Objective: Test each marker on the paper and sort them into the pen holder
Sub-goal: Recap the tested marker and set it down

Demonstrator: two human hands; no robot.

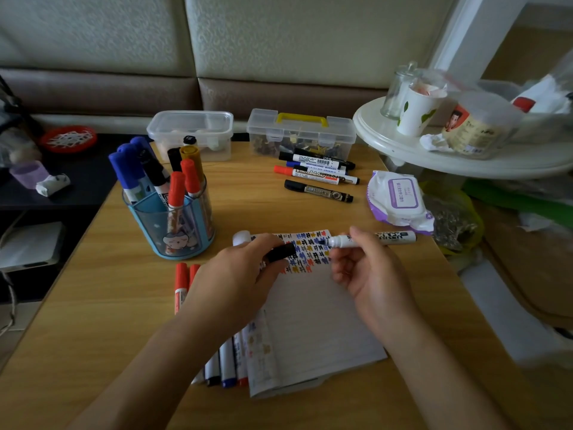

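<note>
Left hand (pixel 238 274): curled round a black cap (pixel 280 252), pinching it over the top left part of the paper.
Right hand (pixel 369 271): pinching a white marker (pixel 381 238) between thumb and fingers, close behind its front end.
Marker: held level, left to right; dark tip bare and pointing left at the cap, with a small gap between the two; printed barrel sticking out to the right past the thumb and beyond the paper's edge. Over the coloured marks; touching the sheet or not, cannot tell.
Paper (pixel 316 321): lined notebook page, flat on the table (pixel 108 305), under and between both hands; blank below the top strip.
Marks (pixel 310 252): rows of small strokes in black, blue, red and yellow across the top strip, partly hidden by the cap and fingers.
Pen holder (pixel 145 221): blue, see-through, upright; left of the paper, beyond the left hand, well apart from the held marker.
Sorted markers (pixel 130 172): standing cap-up in the holder; blue, black, red and one yellow.
Loose markers (pixel 316 173): lying on the table beyond the paper, just in front of a clear box (pixel 300 131) with a yellow handle; black, blue and red caps.
Row of markers (pixel 181 285): side by side just left of the paper, partly hidden under the left forearm; red caps showing beside the wrist.
Wipes pack (pixel 400 197): on the table's right edge, beyond the right hand.
</note>
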